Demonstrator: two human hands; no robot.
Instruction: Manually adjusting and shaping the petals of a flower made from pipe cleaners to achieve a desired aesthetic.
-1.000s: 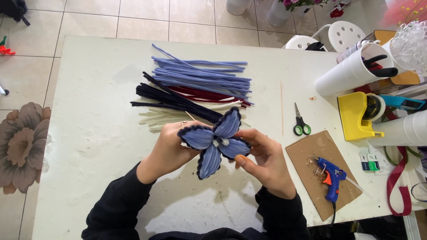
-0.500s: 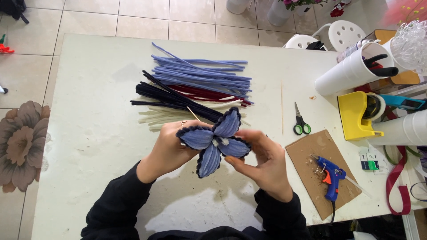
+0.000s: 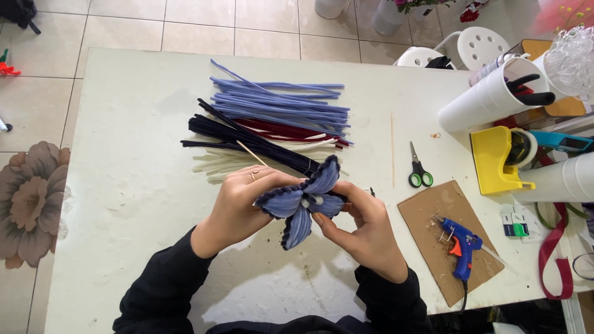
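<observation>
Both my hands hold a blue pipe-cleaner butterfly (image 3: 303, 203) with dark edging above the white table (image 3: 124, 185). My left hand (image 3: 241, 204) grips it from the left, behind the left wing. My right hand (image 3: 365, 229) grips it from the right, thumb pressed near the pale centre. A thin wooden stick (image 3: 250, 153) pokes out past my left fingers. Behind the butterfly lies a pile of pipe cleaners (image 3: 272, 117) in blue, dark navy, red and cream.
Green-handled scissors (image 3: 419, 170) and a long skewer (image 3: 391, 148) lie to the right. A blue glue gun (image 3: 459, 246) rests on a cardboard square (image 3: 427, 213). A yellow tape dispenser (image 3: 495, 161), white cups (image 3: 489, 96) and stools (image 3: 479, 43) stand at the right and far edge.
The butterfly has turned slightly in my hands and my right thumb has shifted near its centre. Both hands stay in the same spot.
</observation>
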